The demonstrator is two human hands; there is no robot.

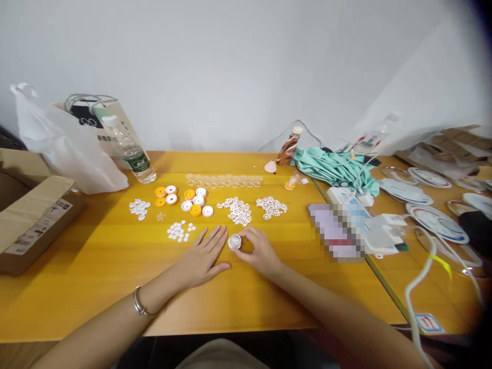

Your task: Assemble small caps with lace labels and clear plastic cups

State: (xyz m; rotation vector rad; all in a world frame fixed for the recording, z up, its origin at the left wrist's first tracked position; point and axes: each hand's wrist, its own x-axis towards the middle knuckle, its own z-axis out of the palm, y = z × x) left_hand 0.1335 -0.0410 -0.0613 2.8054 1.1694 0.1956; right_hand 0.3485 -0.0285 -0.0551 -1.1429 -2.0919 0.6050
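Note:
My left hand (203, 259) lies flat on the yellow table (154, 318), fingers stretched out and holding nothing. Between the thumb and fingers of my right hand (261, 251) is a small round white-and-clear piece (234, 242), resting at the table surface. Small white discs (179, 231) lie just beyond my left hand. Past my right hand are two piles of white cut-out pieces, a left pile (240, 211) and a right pile (271, 207). Orange and white round caps (196, 200) stand in groups behind the discs. Clear round cups (225, 181) form rows farther back.
At the left are an open cardboard box (42, 225), a white plastic bag (65, 148) and a water bottle (134, 159). A brown drink bottle (289, 147) and green cloth (334, 166) sit at the back right. A phone (334, 230), white cables and round lids (438, 220) occupy the right.

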